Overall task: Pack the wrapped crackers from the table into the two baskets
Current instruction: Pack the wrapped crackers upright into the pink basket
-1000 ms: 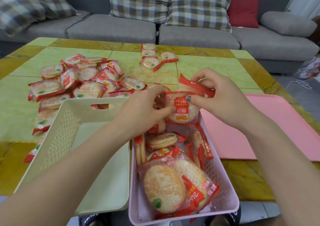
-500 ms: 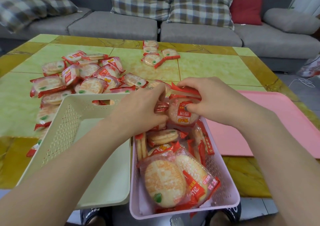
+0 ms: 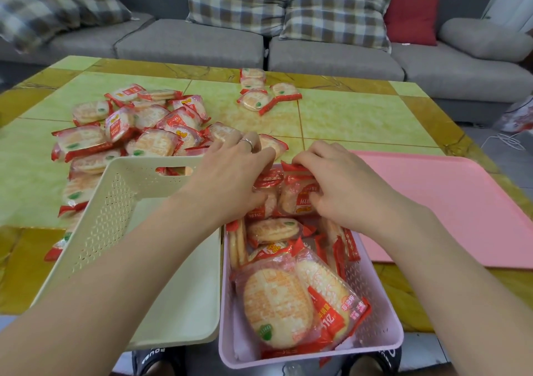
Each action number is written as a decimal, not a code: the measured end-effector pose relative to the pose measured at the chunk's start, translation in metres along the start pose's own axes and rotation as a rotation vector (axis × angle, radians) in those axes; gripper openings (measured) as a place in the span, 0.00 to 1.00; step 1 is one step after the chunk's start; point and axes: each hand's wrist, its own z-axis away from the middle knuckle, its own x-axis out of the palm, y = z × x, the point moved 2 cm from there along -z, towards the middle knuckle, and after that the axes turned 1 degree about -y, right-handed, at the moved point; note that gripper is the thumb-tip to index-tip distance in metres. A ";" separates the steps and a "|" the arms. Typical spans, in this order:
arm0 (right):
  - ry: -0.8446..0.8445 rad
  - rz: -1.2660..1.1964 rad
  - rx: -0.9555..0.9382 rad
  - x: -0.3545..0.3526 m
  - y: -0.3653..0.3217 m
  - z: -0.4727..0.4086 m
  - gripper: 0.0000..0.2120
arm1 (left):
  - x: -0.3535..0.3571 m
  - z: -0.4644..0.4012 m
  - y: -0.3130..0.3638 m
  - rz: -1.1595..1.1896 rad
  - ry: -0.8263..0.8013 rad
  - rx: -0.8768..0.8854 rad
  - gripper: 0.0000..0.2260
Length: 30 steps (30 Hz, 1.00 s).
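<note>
At the far end of the pink perforated plastic basket (image 3: 383, 315), the left hand (image 3: 230, 179) and right hand (image 3: 340, 191) pinch red-and-clear wrapped crackers (image 3: 297, 199), seating them; next likely comes the heap (image 3: 138, 133) near the table's (image 3: 360, 116) left edge.

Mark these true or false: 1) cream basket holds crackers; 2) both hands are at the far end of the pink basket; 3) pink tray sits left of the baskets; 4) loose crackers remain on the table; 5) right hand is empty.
1) False: the cream basket shows no crackers inside.
2) True: left hand and right hand are over the far end of the pink basket.
3) False: the pink tray lies to the right.
4) True: a cracker pile lies on the table.
5) False: its fingers grip a wrapped cracker.
</note>
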 end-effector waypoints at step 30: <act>0.225 0.293 0.014 0.001 -0.010 0.004 0.19 | -0.002 -0.005 -0.009 0.132 -0.113 -0.016 0.17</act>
